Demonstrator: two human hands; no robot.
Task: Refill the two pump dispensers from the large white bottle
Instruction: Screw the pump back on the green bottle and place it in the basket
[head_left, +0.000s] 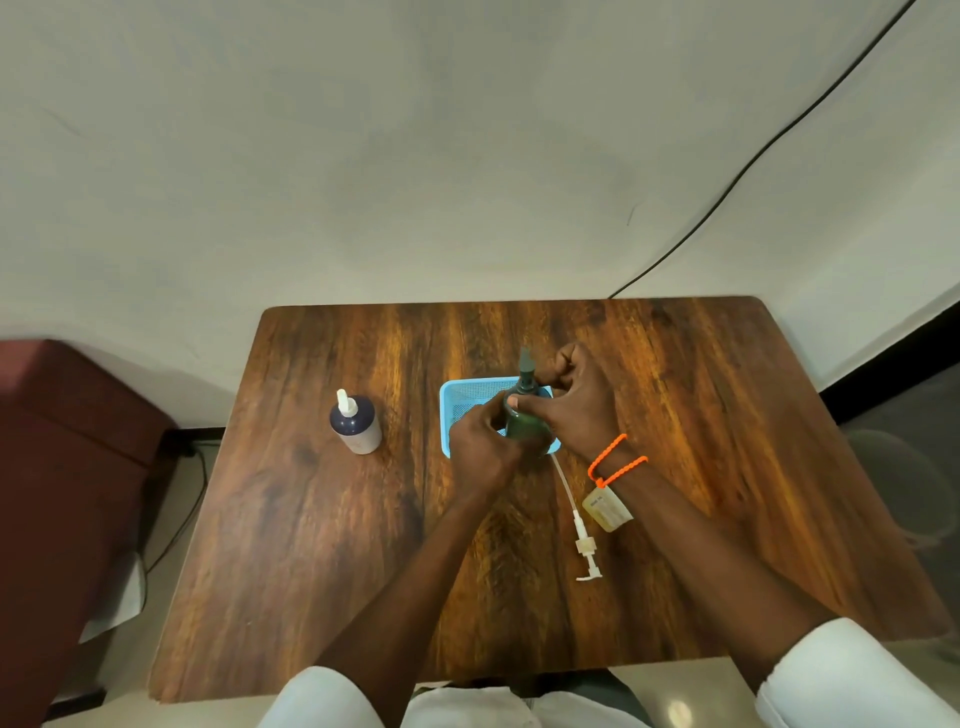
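Note:
A dark green pump dispenser (523, 422) stands in a light blue mesh basket (462, 400) at the middle of the wooden table. My left hand (480, 451) grips its body from the left. My right hand (574, 402) holds its neck and pump head, the thumb across the shoulder. A white bottle with a dark top and a white pump (356, 423) stands alone at the left. A loose white pump with a long tube (579, 525) lies on the table in front of the basket. The large white bottle is hidden or out of view.
The wooden table (311, 545) butts against a pale wall. An orange band with a tag (610, 486) hangs on my right wrist. A dark red cabinet (62, 467) stands left of the table, and a black cable (753, 161) runs down the wall.

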